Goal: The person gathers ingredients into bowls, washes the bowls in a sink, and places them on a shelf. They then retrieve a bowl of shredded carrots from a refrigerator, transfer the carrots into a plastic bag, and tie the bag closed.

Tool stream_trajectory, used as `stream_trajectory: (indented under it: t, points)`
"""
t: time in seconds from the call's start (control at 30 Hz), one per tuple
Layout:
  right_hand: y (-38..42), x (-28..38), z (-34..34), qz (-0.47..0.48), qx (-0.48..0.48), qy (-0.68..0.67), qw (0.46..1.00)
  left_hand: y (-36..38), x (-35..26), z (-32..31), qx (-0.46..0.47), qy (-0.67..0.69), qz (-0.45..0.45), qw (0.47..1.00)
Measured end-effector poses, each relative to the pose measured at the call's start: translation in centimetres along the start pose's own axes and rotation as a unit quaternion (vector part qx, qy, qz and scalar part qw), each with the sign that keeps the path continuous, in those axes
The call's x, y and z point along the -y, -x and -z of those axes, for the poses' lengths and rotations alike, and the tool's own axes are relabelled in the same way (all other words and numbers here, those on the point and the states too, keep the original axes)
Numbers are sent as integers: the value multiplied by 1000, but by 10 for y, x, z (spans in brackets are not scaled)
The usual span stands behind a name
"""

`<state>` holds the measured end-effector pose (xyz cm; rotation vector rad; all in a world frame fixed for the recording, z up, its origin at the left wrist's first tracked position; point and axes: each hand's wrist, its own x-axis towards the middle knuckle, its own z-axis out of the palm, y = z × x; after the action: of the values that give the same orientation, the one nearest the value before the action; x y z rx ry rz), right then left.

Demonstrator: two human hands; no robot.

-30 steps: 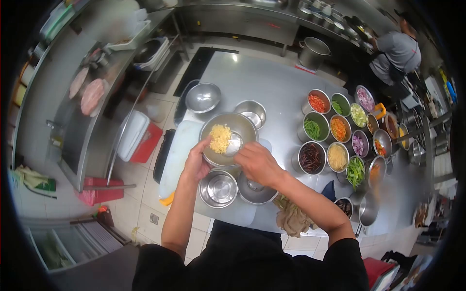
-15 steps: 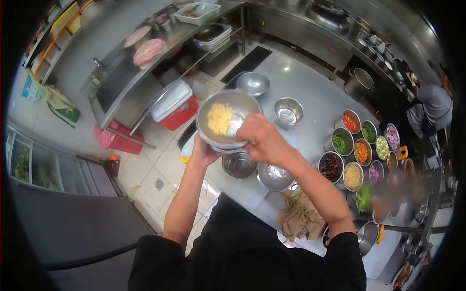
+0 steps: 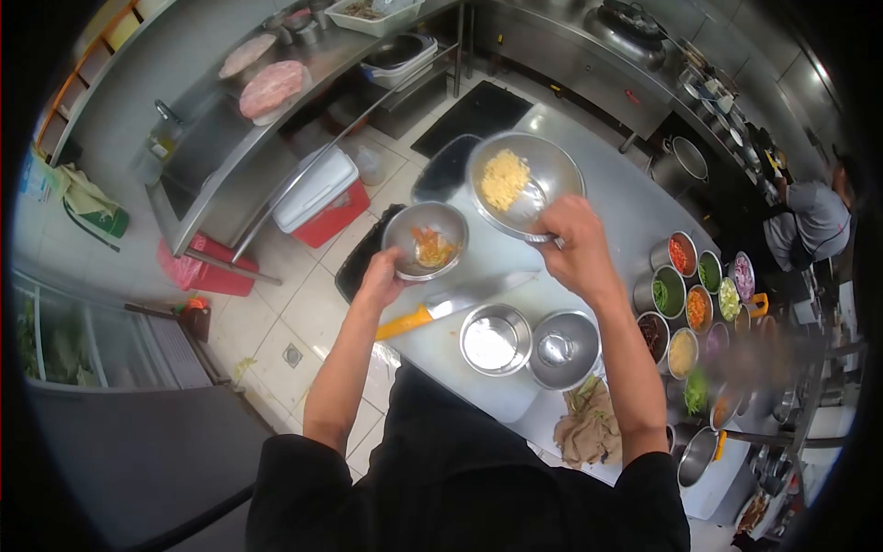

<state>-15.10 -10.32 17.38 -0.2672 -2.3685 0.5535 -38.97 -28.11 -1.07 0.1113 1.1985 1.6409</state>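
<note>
My right hand (image 3: 578, 241) grips the near rim of a steel mixing bowl (image 3: 555, 175), which is tilted with a heap of chopped yellow food (image 3: 505, 180) inside. My left hand (image 3: 383, 278) holds a smaller steel bowl (image 3: 451, 217) by its side, lower and to the left. Orange-red scraps (image 3: 432, 247) lie in that smaller bowl. Below the two bowls a knife with a yellow handle (image 3: 405, 322) rests on the white cutting board (image 3: 418, 354). Two more steel bowls stand close by, one deep-sided (image 3: 496, 339) and one wider (image 3: 563, 350).
Several metal pots of cut vegetables, such as the orange one (image 3: 699, 308), stand at the right. A brown cloth (image 3: 587, 425) lies at the near edge. A red cooler with a white lid (image 3: 317, 189) stands on the floor. Another person (image 3: 809, 216) is at the far right.
The two bowls, stacked or overlapping before, are now apart: the bowl of yellow food has moved right and away, the smaller one stays left. The knife has come into view.
</note>
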Motion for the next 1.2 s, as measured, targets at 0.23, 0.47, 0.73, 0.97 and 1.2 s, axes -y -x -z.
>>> stream_trajectory:
  t: [0.23,0.47,0.73,0.97,1.2]
  points:
    - [5,16,-40,-143,19,51,988,-66,-106,71,-273,-428,-277,815]
    - [19,35,-81,-238,24,126,963,-163,-92,145,-227,-683,-438,539]
    - [0,30,-135,-266,123,97,951,-222,14,212,-39,-759,-336,556]
    - [-39,8,-202,-184,190,128,956,-169,137,332,228,-890,-131,372]
    - [-80,-61,-336,-426,188,-77,882,-140,88,309,-142,-613,-90,772]
